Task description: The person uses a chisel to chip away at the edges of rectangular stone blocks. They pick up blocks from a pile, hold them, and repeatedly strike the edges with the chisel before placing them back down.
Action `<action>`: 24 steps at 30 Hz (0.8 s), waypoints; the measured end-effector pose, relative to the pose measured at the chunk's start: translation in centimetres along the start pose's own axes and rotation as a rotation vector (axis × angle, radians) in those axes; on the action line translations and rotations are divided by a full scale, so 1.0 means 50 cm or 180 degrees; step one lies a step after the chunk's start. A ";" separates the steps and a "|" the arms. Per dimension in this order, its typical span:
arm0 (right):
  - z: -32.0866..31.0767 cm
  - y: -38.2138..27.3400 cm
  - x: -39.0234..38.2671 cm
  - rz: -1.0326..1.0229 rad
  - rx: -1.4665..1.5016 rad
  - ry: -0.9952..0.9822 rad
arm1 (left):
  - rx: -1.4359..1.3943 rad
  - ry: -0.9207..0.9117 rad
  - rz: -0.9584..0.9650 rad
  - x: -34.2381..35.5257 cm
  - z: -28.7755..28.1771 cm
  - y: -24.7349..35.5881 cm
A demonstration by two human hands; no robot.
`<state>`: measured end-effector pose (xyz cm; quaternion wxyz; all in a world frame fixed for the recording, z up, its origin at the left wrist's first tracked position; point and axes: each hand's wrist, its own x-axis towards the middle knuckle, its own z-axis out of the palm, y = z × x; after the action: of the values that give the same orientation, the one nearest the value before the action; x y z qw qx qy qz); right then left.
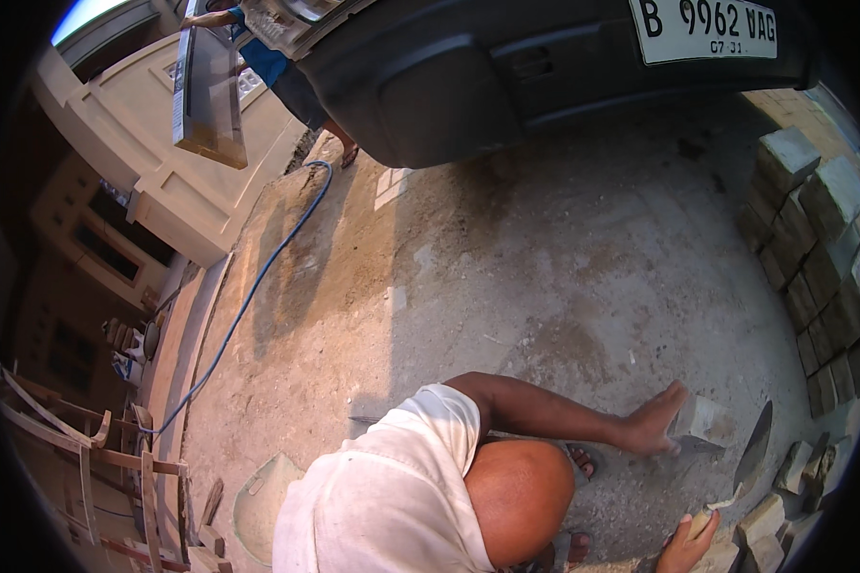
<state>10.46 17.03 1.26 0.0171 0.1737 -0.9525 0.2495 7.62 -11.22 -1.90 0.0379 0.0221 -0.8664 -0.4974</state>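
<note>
The person wears a plain off-white shirt (pixel 373 497) with a loose short sleeve (pixel 428 418).

The head-worn fisheye (left of 2) looks down on the near ground (pixel 506 315).

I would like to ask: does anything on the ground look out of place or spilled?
The blue hose lies loose in a curve across the ground, rather untidy, and someone might trip on it. A darker patch beyond the left forearm looks damp or stained; I cannot tell which.
</note>
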 end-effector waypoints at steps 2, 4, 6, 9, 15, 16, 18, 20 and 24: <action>0.042 0.048 0.010 -0.0027 0.0523 0.0514 | -0.0073 -0.0277 -0.0473 0.018 -0.040 0.033; 0.014 0.038 0.002 0.0389 0.1120 0.0323 | 0.0015 -0.0112 -0.0367 0.006 -0.030 0.014; -0.035 -0.026 0.029 0.0492 0.1210 0.0095 | -0.0141 -0.0198 -0.0593 0.008 -0.053 0.033; -0.095 -0.081 0.068 0.0652 0.1086 -0.0040 | -0.0030 -0.0123 -0.0409 0.000 -0.064 0.019; -0.151 -0.111 0.061 0.0669 0.1010 -0.0334 | -0.0344 -0.0067 -0.0341 0.009 -0.018 0.043; -0.146 -0.124 0.058 0.0461 0.0964 -0.0405 | -0.0340 -0.0075 -0.0324 0.008 -0.017 0.044; -0.146 -0.163 0.060 -0.0015 0.0815 -0.0550 | -0.0315 -0.0145 -0.0245 0.010 -0.012 0.032; -0.149 -0.213 0.077 0.0059 0.0491 -0.1325 | -0.0235 -0.0134 -0.0195 0.010 -0.018 -0.001; -0.105 -0.100 0.115 0.0645 -0.0178 -0.1588 | -0.0364 0.0043 -0.0450 0.010 -0.023 0.048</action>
<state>6.46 13.64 8.90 -0.2384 0.1331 -0.9463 0.1731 7.23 -11.05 0.78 0.0097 0.0844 -0.8326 -0.5474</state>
